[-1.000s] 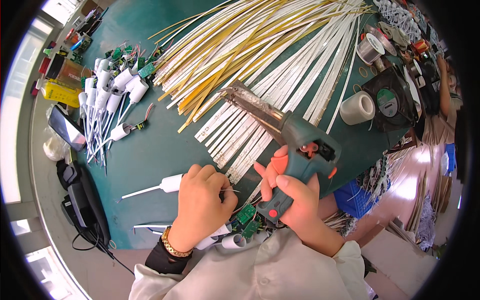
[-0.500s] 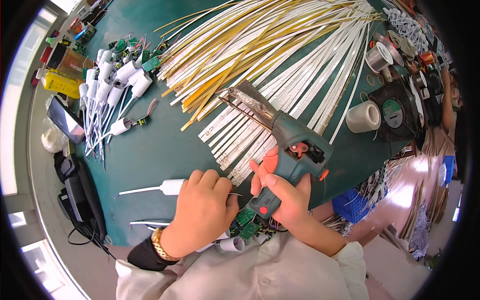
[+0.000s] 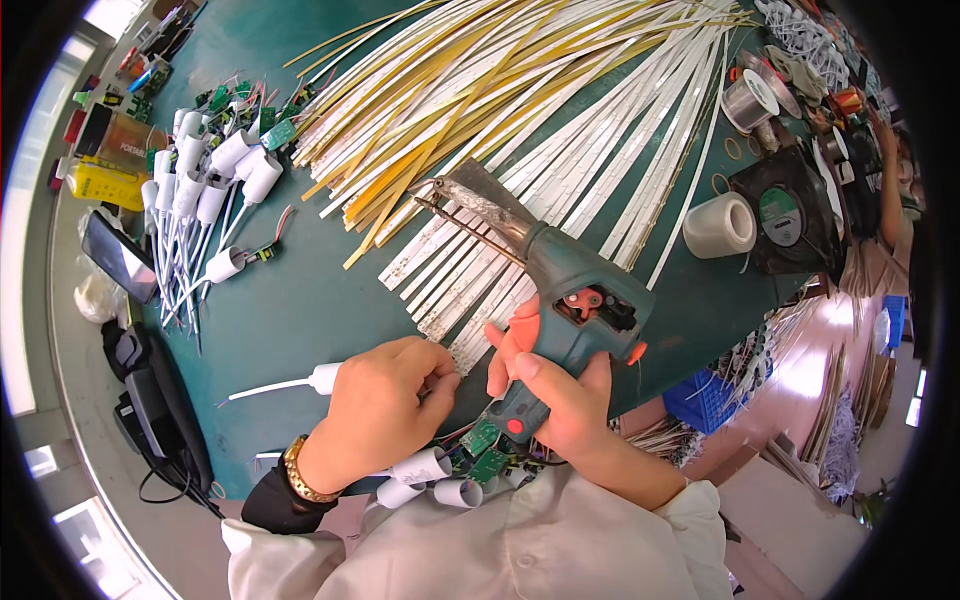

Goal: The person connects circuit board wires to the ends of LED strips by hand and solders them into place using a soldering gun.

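My right hand [image 3: 570,400] grips the handle of a dark green soldering gun [image 3: 575,262], index finger by its orange trigger. The gun's metal tip points up and left over a fan of white and yellow LED strips [image 3: 590,190]. My left hand [image 3: 385,395] is closed over a white plastic sleeve [image 3: 323,378], part of which sticks out on the left with a white cable [image 3: 265,388]. The fingers hide the sleeve's right end. Just below the hands lie more white sleeves [image 3: 458,492] and green circuit boards [image 3: 487,466] at the table's near edge.
A bundle of cabled white sleeves [image 3: 215,175] lies at the left, near a phone [image 3: 118,255] and a yellow bottle [image 3: 105,185]. On the right are a clear tape roll [image 3: 722,226], a black fan [image 3: 788,215] and a solder spool [image 3: 748,100]. A blue crate [image 3: 705,405] stands below.
The whole view has shifted slightly. My left hand has moved a little down and left, covering more of the sleeve, with its fingers curled tighter. The soldering gun stays in my right hand.
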Tool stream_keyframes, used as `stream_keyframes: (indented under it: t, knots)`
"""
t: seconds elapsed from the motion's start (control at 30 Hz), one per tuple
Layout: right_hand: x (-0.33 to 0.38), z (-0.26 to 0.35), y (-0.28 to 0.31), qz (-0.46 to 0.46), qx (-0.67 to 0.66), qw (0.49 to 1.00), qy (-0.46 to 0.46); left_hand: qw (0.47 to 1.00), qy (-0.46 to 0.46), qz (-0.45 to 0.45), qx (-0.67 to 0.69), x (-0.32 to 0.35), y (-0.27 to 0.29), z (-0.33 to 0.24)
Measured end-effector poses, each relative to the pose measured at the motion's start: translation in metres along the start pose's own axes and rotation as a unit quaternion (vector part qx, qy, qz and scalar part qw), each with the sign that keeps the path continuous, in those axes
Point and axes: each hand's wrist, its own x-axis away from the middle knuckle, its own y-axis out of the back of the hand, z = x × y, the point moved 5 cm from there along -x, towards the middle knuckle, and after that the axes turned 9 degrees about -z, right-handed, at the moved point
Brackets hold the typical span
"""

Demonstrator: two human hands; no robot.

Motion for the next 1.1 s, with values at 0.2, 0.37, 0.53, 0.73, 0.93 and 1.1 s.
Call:
stream_keyframes:
  t: [0.2, 0.37, 0.53, 0.73, 0.93, 1.1]
  knots:
    - [0.001, 0.001, -0.001, -0.012, 0.015, 1.000, -0.015, 0.998, -0.015, -0.046, -0.027, 0.000, -0.003, 0.000]
    - [0.001, 0.002, -0.002, -0.011, 0.010, 1.000, -0.006, 0.997, -0.031, -0.058, -0.041, 0.000, -0.004, 0.001]
    - [0.006, 0.003, 0.001, -0.017, 0.000, 1.000, -0.005, 0.996, -0.044, -0.058, -0.057, 0.000, -0.006, -0.002]
    - [0.049, 0.018, 0.021, 0.001, -0.074, 0.993, -0.088, 0.995, -0.046, -0.066, -0.053, 0.002, -0.005, 0.002]
    - [0.099, 0.032, 0.079, 0.097, 0.369, 0.924, -0.039, 0.996, -0.059, -0.058, -0.042, -0.001, -0.007, 0.001]
    - [0.114, 0.032, 0.085, 0.145, 0.573, 0.798, 0.116, 0.995, -0.060, -0.054, -0.055, -0.002, -0.005, -0.001]
